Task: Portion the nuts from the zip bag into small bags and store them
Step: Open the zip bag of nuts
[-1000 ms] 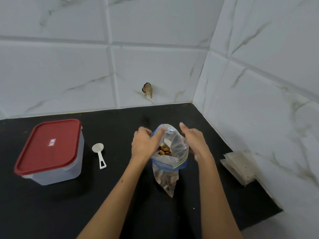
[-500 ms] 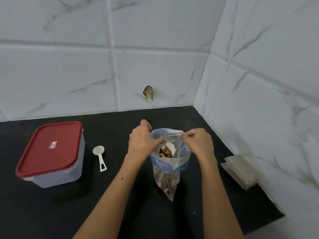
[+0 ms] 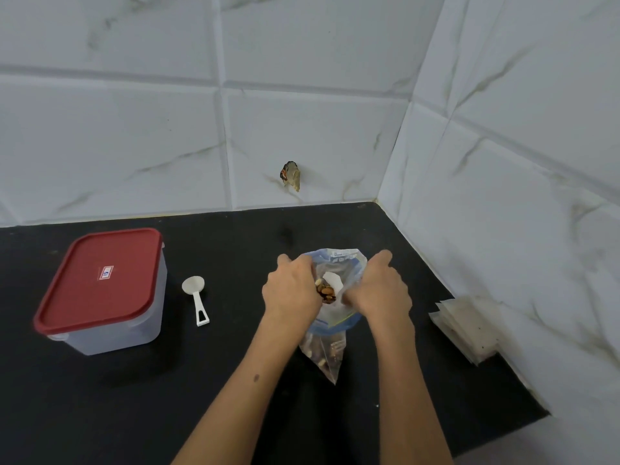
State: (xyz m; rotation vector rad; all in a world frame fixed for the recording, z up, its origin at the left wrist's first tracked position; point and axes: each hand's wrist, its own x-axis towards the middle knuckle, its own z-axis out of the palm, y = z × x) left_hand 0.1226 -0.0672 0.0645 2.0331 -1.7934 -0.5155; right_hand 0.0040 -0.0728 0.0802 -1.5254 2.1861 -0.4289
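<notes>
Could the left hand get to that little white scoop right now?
Probably yes, once it lets go. The left hand grips the rim of the zip bag; the scoop lies on bare counter to its left, with nothing between them.

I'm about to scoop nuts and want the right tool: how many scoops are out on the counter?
1. The white scoop lies flat on the black counter, between the red-lidded container and the left hand. Others may lie outside the view.
</notes>
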